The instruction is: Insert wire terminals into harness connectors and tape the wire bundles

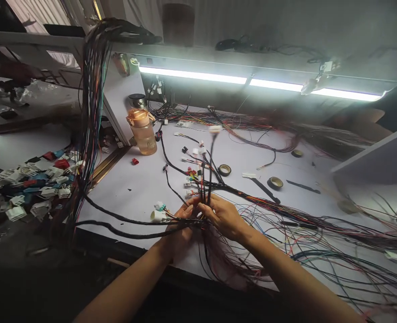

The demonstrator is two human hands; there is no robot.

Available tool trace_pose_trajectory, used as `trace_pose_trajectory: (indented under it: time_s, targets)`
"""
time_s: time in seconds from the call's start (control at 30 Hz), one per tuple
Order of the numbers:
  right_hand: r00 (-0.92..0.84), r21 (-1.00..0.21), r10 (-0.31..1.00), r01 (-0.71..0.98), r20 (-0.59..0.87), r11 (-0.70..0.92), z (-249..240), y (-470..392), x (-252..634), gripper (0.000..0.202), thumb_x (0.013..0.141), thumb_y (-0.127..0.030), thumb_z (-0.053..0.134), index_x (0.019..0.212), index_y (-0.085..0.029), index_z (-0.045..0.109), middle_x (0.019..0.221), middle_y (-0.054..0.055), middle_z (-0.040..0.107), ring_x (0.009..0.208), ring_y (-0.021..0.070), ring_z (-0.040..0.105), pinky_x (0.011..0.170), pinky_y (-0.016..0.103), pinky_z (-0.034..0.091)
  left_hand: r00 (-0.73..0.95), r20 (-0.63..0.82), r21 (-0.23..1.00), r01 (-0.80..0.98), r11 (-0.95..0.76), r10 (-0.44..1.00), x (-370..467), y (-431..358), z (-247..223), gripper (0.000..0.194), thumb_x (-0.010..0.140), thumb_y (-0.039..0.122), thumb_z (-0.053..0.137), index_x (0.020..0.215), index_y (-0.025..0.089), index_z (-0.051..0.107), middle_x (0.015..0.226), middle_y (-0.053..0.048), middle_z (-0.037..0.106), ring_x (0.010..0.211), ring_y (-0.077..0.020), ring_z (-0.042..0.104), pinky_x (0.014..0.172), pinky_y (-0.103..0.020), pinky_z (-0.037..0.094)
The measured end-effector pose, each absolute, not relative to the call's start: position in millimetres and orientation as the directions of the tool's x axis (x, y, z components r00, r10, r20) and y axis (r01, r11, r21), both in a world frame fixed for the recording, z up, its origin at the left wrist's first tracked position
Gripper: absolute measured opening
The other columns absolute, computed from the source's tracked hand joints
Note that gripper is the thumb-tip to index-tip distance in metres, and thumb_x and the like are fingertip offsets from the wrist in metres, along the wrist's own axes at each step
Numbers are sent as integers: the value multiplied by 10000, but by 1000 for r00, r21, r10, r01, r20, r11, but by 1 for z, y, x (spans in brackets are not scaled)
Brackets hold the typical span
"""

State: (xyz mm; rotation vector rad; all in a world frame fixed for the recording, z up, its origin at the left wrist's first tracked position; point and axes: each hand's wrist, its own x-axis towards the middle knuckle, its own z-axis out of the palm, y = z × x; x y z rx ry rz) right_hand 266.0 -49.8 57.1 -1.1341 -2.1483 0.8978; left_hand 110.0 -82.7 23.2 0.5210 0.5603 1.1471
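Note:
Both hands meet at a wire harness (131, 220) near the front edge of the white table. My left hand (182, 226) is closed around its bunched branches from below and the left. My right hand (224, 217) pinches the wires at the same junction, thumb and fingers together. From between the hands a black-wrapped branch rises to a white connector (215, 129), which is blurred. Left of the hands, a round cream connector (158, 216) and a teal-and-white connector (159, 206) stick out. Several connectors on short branches lie just beyond the fingers. Loose thin wires hang below my right hand.
A thick wire bundle (92, 98) hangs over the shelf at left, beside a pile of connectors (40, 179). An orange bottle (144, 134), tape rolls (224, 170) and a red connector (135, 161) stand or lie on the table. Loose wires spread right, under a lit tube lamp (191, 75).

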Motion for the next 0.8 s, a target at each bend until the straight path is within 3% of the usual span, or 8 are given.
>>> trace_pose_trajectory:
  time_s: [0.1, 0.2, 0.3, 0.4, 0.53, 0.8]
  targets:
    - [-607, -518, 788, 643, 105, 564, 71, -37, 262, 415, 992, -450, 339, 962, -265, 709, 1030, 24, 695, 852, 156, 619, 716, 248, 420, 276, -161, 576, -753, 317, 948, 106, -84, 21, 493, 834, 232, 638, 1311, 262, 515, 1130, -68, 682, 986, -214, 674, 884, -357, 514]
    - [-476, -390, 878, 801, 44, 453, 73, -16, 272, 504, 1002, -481, 266, 893, -248, 699, 891, 17, 701, 803, 138, 612, 684, 227, 384, 171, -207, 574, -776, 261, 963, 104, -84, 20, 572, 814, 187, 667, 1339, 305, 473, 1202, -57, 663, 1039, -215, 666, 870, -334, 522]
    - [-187, -332, 982, 926, 2, 177, 69, 15, 292, 447, 992, -449, 295, 971, -236, 687, 865, 33, 704, 786, 156, 618, 646, 236, 367, 153, -215, 590, -767, 253, 965, 104, -83, 19, 565, 827, 201, 671, 1339, 317, 461, 1232, -56, 649, 1023, -219, 678, 847, -341, 535]
    - [-57, -276, 998, 960, -36, 45, 61, 46, 307, 322, 942, -361, 409, 1024, -232, 692, 890, 59, 720, 808, 192, 636, 641, 254, 367, 155, -232, 607, -748, 268, 960, 107, -81, 18, 547, 833, 209, 670, 1331, 301, 461, 1235, -60, 644, 973, -216, 694, 833, -352, 548]
    - [10, -214, 996, 976, -87, -28, 50, 70, 304, 246, 875, -297, 501, 956, -234, 724, 915, 76, 729, 867, 217, 654, 670, 264, 393, 152, -289, 610, -732, 304, 945, 109, -78, 20, 567, 811, 212, 694, 1321, 291, 461, 1249, -66, 637, 962, -221, 699, 793, -345, 567]
    - [47, -128, 988, 990, -146, -66, 51, 91, 290, 214, 824, -326, 610, 937, -192, 733, 1001, 140, 712, 945, 247, 656, 753, 300, 434, 144, -301, 610, -731, 306, 943, 110, -77, 19, 587, 796, 224, 712, 1323, 284, 458, 1239, -81, 645, 959, -241, 704, 753, -346, 581]
